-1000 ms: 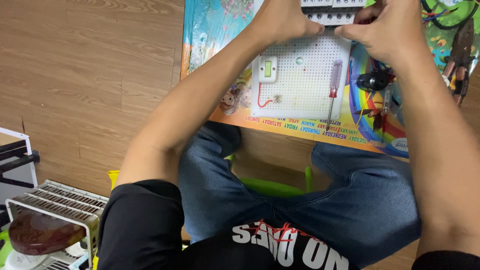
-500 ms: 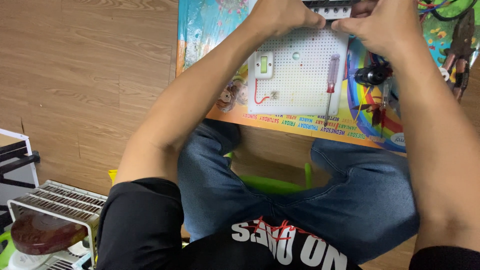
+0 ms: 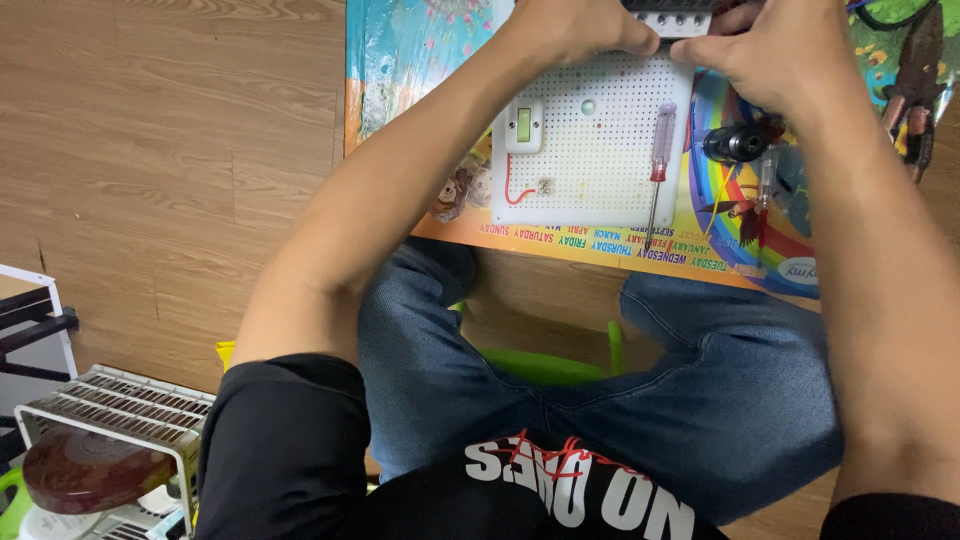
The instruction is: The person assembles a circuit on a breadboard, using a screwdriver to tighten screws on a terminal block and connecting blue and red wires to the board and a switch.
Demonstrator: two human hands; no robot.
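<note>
A white perforated board (image 3: 600,150) lies on a colourful printed mat (image 3: 420,60). On it sit a small white switch with a green rocker (image 3: 524,125), a red wire (image 3: 512,190) and a red-handled screwdriver (image 3: 658,160). At the board's far edge both hands grip a dark and white component (image 3: 672,14) that is cut off by the frame. My left hand (image 3: 575,25) holds its left side, my right hand (image 3: 775,50) its right side. A black cylindrical part (image 3: 735,143) rests just below my right hand.
Pliers with dark red handles (image 3: 915,80) lie at the mat's right edge. A second small screwdriver (image 3: 762,195) lies on the mat. Wood floor (image 3: 170,150) spreads to the left. A white wire rack with a brown dish (image 3: 90,460) stands bottom left. My knees frame a green stool (image 3: 545,362).
The view has shifted so the board and hands sit higher in the frame. Both hands stay closed on the component at the board's far edge.
</note>
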